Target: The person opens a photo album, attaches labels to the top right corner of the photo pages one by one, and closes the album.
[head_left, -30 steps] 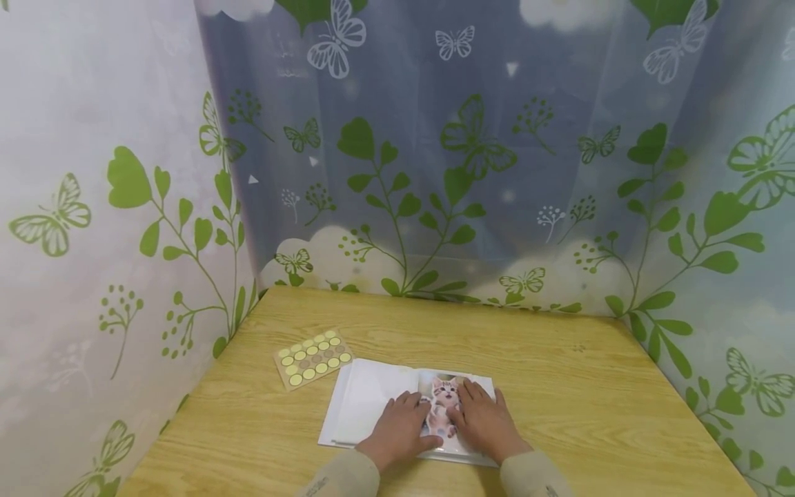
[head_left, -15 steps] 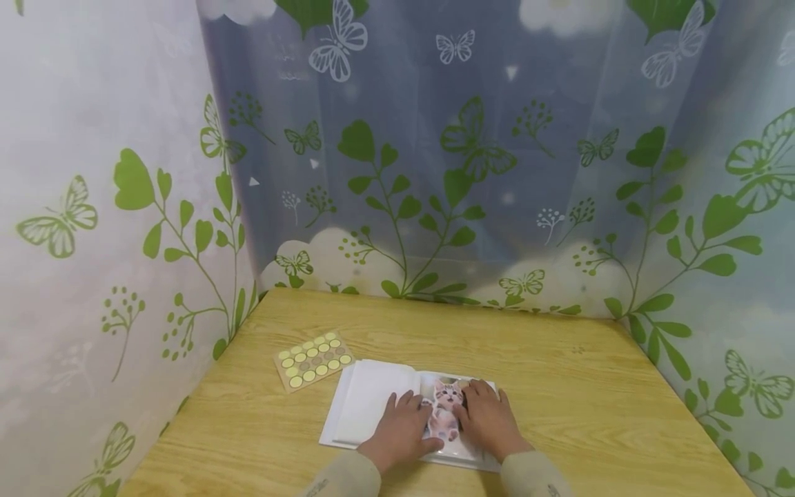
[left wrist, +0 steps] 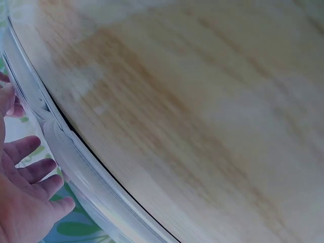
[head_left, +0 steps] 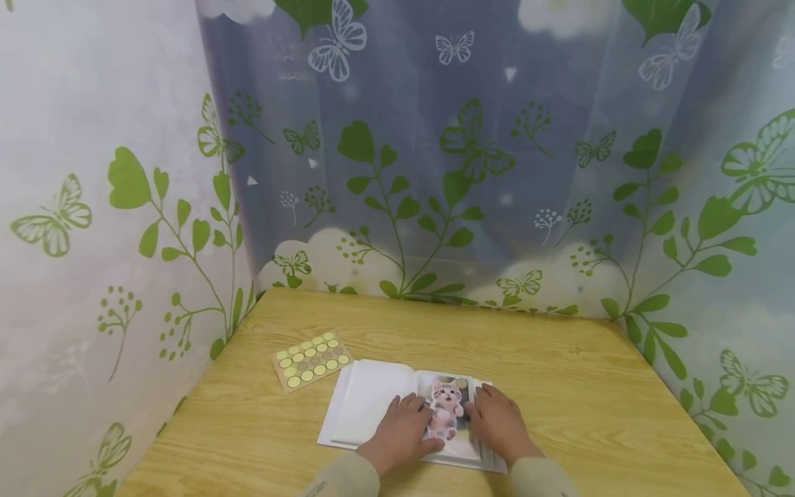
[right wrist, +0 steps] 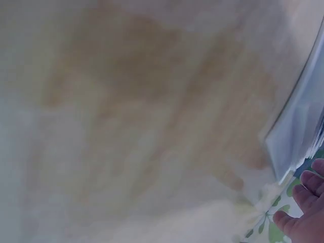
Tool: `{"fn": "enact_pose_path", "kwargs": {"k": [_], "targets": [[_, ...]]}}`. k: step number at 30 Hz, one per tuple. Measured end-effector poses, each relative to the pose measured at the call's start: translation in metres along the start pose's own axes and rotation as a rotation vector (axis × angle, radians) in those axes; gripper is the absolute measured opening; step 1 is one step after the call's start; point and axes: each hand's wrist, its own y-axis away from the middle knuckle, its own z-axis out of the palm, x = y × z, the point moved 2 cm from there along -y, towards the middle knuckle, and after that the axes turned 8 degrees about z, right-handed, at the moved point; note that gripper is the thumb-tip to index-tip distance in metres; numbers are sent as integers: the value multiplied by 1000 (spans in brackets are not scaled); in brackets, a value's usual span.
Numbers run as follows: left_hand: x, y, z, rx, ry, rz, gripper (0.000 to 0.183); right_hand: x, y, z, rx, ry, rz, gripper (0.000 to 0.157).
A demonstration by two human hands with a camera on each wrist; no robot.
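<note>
An open white photo album [head_left: 371,400] lies near the front of the wooden table. Its left page is blank, and a kitten picture [head_left: 444,400] with glossy highlights fills the right page. My left hand [head_left: 399,429] rests over the album's middle, fingers extended, its thumb and fingertips at the picture's left side. At the right page's outer border is my right hand [head_left: 502,422], fingers loosely bent and overlapping the page edge. The left wrist view shows the album's page edges [left wrist: 96,172] beside spread fingers; in the right wrist view, an album corner [right wrist: 289,147] appears beside relaxed fingers.
A tan sheet of round yellow stickers [head_left: 312,360] lies at the album's upper left, its corner close to the cover. Some of its circles are bare. Curtains [head_left: 397,152] printed with butterflies and leaves stand around the table [head_left: 596,393].
My right hand has slid right, off the picture to the page's outer edge, uncovering more of the kitten. My left hand has stayed nearly in place.
</note>
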Motion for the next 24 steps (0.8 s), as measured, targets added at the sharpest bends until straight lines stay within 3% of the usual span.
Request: {"fn": "enact_pose_path", "kwargs": {"k": [7, 13, 24], "targets": [[2, 1, 0, 64, 22, 39, 57, 7, 9, -8, 22, -43, 31, 44], [7, -1, 2, 49, 5, 64, 64, 13, 17, -8, 15, -111, 54, 43], [16, -5, 8, 35, 60, 76, 78, 16, 25, -8, 9, -154, -9, 39]]}}
